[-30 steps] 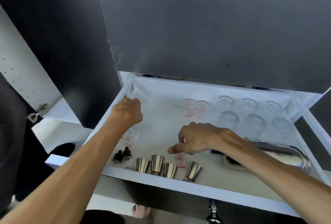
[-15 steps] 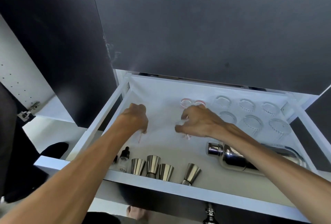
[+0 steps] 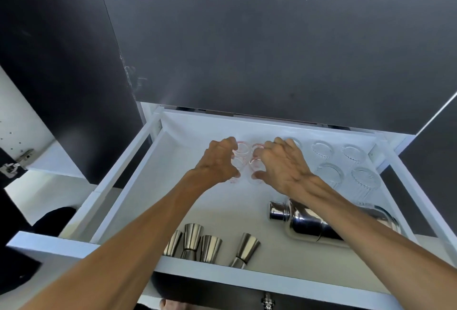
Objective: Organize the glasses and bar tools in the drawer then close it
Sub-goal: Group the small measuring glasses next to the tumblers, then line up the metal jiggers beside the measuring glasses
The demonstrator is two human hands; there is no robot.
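In the head view the left hand (image 3: 217, 161) and right hand (image 3: 282, 163) curl around a cluster of four small measuring glasses (image 3: 247, 161) at the middle back of the open drawer (image 3: 138, 186) — fingers half-closed against their sides, though whether either truly grips one I cannot tell. To finish well, I judge they should nudge the four into a tight square beside the tumblers (image 3: 346, 163), gently, clear of the shaker (image 3: 316, 223) and jiggers (image 3: 210, 245). The glasses carry red markings — too blurred to read.
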